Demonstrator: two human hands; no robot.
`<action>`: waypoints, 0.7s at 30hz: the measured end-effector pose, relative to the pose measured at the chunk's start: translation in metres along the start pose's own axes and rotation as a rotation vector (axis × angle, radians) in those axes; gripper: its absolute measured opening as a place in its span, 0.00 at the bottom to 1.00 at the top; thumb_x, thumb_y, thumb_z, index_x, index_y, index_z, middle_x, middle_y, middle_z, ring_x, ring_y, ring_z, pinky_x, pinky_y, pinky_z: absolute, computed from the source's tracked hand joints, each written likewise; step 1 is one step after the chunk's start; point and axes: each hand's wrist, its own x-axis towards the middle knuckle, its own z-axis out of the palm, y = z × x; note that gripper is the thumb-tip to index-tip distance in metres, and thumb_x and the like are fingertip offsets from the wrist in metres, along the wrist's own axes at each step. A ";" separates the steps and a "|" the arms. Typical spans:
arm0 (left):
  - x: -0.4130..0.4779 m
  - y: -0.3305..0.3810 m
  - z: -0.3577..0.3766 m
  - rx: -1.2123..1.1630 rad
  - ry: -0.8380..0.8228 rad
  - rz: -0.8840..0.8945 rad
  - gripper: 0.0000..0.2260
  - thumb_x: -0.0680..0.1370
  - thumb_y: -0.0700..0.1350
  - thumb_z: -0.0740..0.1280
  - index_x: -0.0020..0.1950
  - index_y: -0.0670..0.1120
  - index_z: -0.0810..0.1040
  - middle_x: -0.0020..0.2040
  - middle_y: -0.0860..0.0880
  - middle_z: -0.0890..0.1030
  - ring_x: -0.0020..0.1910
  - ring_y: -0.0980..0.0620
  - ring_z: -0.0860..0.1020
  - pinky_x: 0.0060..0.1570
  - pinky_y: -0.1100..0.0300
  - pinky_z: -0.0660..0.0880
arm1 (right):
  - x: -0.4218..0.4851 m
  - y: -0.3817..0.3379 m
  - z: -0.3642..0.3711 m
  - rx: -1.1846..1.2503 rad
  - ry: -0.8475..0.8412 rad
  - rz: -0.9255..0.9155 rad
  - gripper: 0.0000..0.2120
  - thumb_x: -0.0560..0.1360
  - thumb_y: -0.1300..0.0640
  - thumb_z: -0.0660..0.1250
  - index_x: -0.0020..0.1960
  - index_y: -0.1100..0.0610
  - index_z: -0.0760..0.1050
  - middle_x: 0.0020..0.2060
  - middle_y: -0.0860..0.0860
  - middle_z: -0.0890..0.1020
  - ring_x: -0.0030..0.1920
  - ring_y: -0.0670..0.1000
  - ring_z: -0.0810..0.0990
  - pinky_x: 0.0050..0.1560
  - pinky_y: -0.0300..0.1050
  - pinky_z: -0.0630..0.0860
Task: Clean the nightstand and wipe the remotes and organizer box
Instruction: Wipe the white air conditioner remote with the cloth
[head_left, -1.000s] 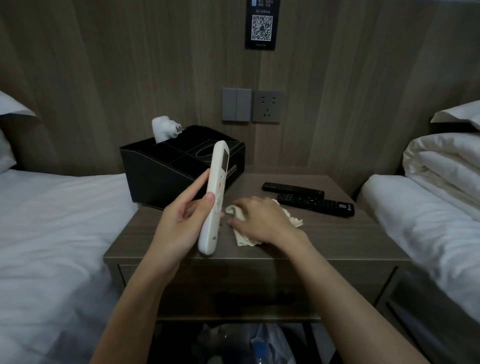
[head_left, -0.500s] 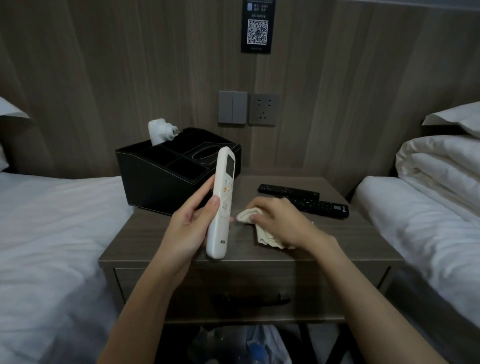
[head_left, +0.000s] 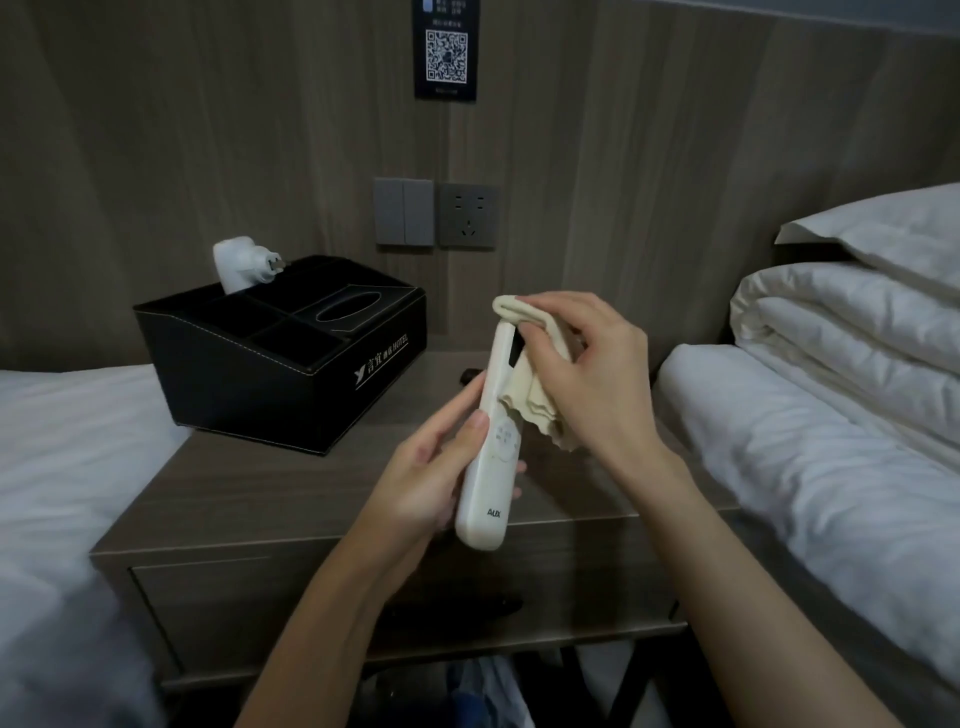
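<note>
My left hand (head_left: 423, 480) grips a white air-conditioner remote (head_left: 491, 483) upright above the wooden nightstand (head_left: 249, 499), thumb on its button pad. My right hand (head_left: 587, 374) holds a cream cloth (head_left: 540, 400) folded over the remote's top end and covering its screen. The black organizer box (head_left: 270, 374) with hotel lettering stands at the nightstand's back left, a white plug adapter (head_left: 239, 262) sticking out of it. Only the tip of a black remote (head_left: 470, 375) shows behind my hands.
White beds flank the nightstand, the left bed (head_left: 62, 467) and the right bed (head_left: 810, 467) with a folded duvet (head_left: 852, 317) and pillow. Wall switches and a socket (head_left: 467, 215) sit above the nightstand. A drawer front faces me, with bags underneath.
My right hand lifted the cloth off the nightstand and brought it up onto the top of the white remote. My left hand turned the remote's face toward me.
</note>
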 end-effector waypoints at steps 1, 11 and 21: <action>0.002 -0.001 0.001 -0.008 0.000 0.005 0.22 0.74 0.48 0.65 0.67 0.59 0.73 0.59 0.45 0.82 0.49 0.42 0.82 0.48 0.49 0.82 | 0.000 0.002 0.001 0.004 0.001 -0.004 0.10 0.75 0.58 0.69 0.55 0.51 0.83 0.50 0.44 0.82 0.52 0.41 0.80 0.54 0.39 0.76; 0.004 -0.005 -0.010 -0.058 0.020 0.070 0.21 0.78 0.48 0.61 0.71 0.56 0.69 0.60 0.49 0.82 0.56 0.46 0.81 0.53 0.48 0.80 | -0.012 0.002 0.019 0.087 -0.173 -0.047 0.15 0.77 0.62 0.67 0.61 0.52 0.80 0.54 0.45 0.79 0.56 0.46 0.78 0.57 0.49 0.76; 0.003 0.008 -0.031 -0.165 0.217 0.105 0.17 0.82 0.44 0.56 0.71 0.50 0.71 0.61 0.45 0.81 0.59 0.48 0.80 0.57 0.52 0.78 | -0.026 -0.024 0.047 0.161 -0.348 -0.126 0.16 0.75 0.64 0.67 0.60 0.51 0.81 0.54 0.45 0.80 0.56 0.50 0.77 0.58 0.48 0.75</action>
